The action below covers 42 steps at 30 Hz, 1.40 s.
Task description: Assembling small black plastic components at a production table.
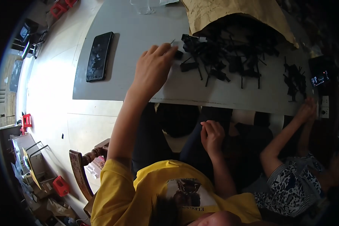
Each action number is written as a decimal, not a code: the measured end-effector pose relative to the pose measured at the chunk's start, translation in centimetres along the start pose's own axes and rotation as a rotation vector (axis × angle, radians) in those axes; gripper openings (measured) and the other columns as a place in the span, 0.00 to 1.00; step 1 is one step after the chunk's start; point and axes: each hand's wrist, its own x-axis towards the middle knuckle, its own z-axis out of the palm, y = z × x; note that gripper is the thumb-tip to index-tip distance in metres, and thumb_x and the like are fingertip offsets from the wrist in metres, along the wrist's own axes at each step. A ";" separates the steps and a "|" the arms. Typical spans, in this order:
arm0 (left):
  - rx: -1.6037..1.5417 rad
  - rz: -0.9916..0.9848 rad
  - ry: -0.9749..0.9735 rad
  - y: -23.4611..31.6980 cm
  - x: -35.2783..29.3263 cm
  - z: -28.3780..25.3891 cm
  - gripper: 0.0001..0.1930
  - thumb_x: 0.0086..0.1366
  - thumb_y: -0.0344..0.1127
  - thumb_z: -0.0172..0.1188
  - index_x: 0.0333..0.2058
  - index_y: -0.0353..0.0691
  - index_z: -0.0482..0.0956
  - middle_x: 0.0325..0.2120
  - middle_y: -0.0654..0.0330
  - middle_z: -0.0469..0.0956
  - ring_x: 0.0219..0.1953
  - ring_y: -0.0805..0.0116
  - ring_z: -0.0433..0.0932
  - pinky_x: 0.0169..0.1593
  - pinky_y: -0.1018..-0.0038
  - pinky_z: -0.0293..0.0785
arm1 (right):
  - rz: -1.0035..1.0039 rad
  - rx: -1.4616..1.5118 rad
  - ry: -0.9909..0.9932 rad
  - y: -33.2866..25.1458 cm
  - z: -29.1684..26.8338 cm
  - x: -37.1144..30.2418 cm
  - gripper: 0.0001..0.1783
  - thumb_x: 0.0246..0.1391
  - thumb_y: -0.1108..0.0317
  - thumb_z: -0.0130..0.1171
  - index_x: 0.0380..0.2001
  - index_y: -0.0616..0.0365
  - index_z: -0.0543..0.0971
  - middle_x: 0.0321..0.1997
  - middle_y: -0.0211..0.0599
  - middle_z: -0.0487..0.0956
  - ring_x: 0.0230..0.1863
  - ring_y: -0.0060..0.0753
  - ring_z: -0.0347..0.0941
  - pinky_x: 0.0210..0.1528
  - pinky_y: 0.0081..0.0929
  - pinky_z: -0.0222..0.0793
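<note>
My left hand (153,69) is over the grey table, its fingers curled together in a pinch. A small black part (178,55) shows at the fingertips, and a thin pointed sliver (173,41) sticks up beside them. Just right of this hand lies a loose heap of black parts (214,56) with thin dark stems, spilling from the mouth of a brown paper bag (241,13). My right hand (213,136) is below the table edge, above my lap. Its fingers are curled in; whatever they may hold is hidden.
A black phone (100,56) lies on the table's left side, and a clear plastic cup (142,6) stands at the far edge. Beside me on the right, another person's hands (309,107) are at the table edge near a smaller black pile (294,81). A lit device (320,77) stands beyond.
</note>
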 end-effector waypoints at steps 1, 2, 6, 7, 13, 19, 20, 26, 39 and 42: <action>0.008 -0.003 0.005 -0.1 -0.5 -0.4 0.17 0.51 0.27 0.58 0.42 0.44 0.75 0.43 0.60 0.70 0.43 0.62 0.70 0.46 0.71 0.67 | 0.010 0.018 -0.013 -0.2 0.0 0.1 0.05 0.45 0.77 0.53 0.28 0.60 0.75 0.30 0.38 0.73 0.30 0.41 0.69 0.32 0.35 0.65; 0.022 -0.112 -0.028 -0.1 -0.9 -0.7 0.17 0.50 0.27 0.59 0.42 0.44 0.75 0.43 0.61 0.70 0.44 0.61 0.69 0.47 0.70 0.67 | 0.007 0.015 -0.010 -0.1 -0.1 0.1 0.05 0.45 0.77 0.53 0.28 0.60 0.75 0.30 0.38 0.73 0.30 0.41 0.69 0.32 0.35 0.65; -0.241 -0.138 0.057 0.9 -4.9 -1.4 0.15 0.47 0.28 0.60 0.37 0.40 0.73 0.36 0.59 0.71 0.41 0.59 0.71 0.53 0.63 0.61 | 0.062 0.118 -0.046 0.5 -0.3 0.0 0.05 0.47 0.75 0.54 0.30 0.59 0.76 0.31 0.37 0.73 0.28 0.34 0.69 0.31 0.28 0.65; -0.467 -0.088 0.065 1.5 -6.1 -1.6 0.14 0.46 0.30 0.60 0.35 0.40 0.72 0.31 0.58 0.71 0.38 0.58 0.71 0.56 0.60 0.58 | 0.115 0.237 -0.078 0.6 -0.5 -0.1 0.06 0.48 0.73 0.55 0.32 0.59 0.76 0.32 0.36 0.73 0.28 0.29 0.68 0.30 0.25 0.65; -0.844 0.041 -0.274 5.9 -9.1 -3.3 0.13 0.46 0.31 0.60 0.32 0.39 0.71 0.24 0.59 0.70 0.31 0.58 0.72 0.56 0.60 0.57 | 0.239 0.939 -0.049 -6.4 -4.6 4.3 0.17 0.54 0.61 0.53 0.42 0.62 0.71 0.36 0.31 0.71 0.26 0.15 0.64 0.28 0.13 0.63; -1.756 -0.319 -0.296 8.1 -10.2 -2.5 0.22 0.45 0.41 0.68 0.34 0.38 0.69 0.26 0.61 0.69 0.32 0.68 0.71 0.45 0.75 0.63 | 0.488 1.296 -0.079 -5.9 -4.9 4.5 0.08 0.55 0.66 0.52 0.32 0.60 0.73 0.27 0.29 0.72 0.23 0.13 0.64 0.22 0.10 0.59; -1.851 -0.376 -0.347 8.2 -10.4 -2.4 0.25 0.43 0.44 0.71 0.34 0.38 0.68 0.26 0.64 0.68 0.34 0.75 0.70 0.43 0.77 0.63 | 0.555 1.338 -0.048 -5.7 -4.7 4.1 0.10 0.55 0.64 0.52 0.30 0.59 0.72 0.29 0.30 0.72 0.25 0.13 0.64 0.21 0.10 0.60; -1.589 -0.243 -0.492 7.3 -10.9 -0.8 0.24 0.42 0.40 0.72 0.32 0.38 0.67 0.32 0.65 0.67 0.34 0.77 0.68 0.38 0.80 0.66 | 0.310 1.070 -0.018 -5.8 -4.1 3.9 0.09 0.55 0.65 0.53 0.27 0.60 0.72 0.27 0.32 0.73 0.25 0.15 0.65 0.18 0.10 0.59; -1.096 -0.222 -0.342 8.3 -10.5 -1.5 0.10 0.55 0.34 0.58 0.34 0.38 0.70 0.30 0.62 0.73 0.35 0.67 0.73 0.58 0.64 0.52 | 0.294 0.995 0.084 -6.5 -4.6 3.8 0.04 0.52 0.75 0.51 0.31 0.64 0.75 0.29 0.36 0.74 0.29 0.22 0.70 0.31 0.17 0.66; -1.224 -0.347 -0.303 8.7 -11.9 0.2 0.10 0.58 0.33 0.56 0.36 0.37 0.69 0.35 0.59 0.71 0.41 0.72 0.69 0.48 0.76 0.62 | 0.158 0.680 0.099 -6.6 -4.4 3.3 0.06 0.47 0.78 0.54 0.32 0.64 0.74 0.30 0.41 0.74 0.29 0.34 0.72 0.30 0.23 0.67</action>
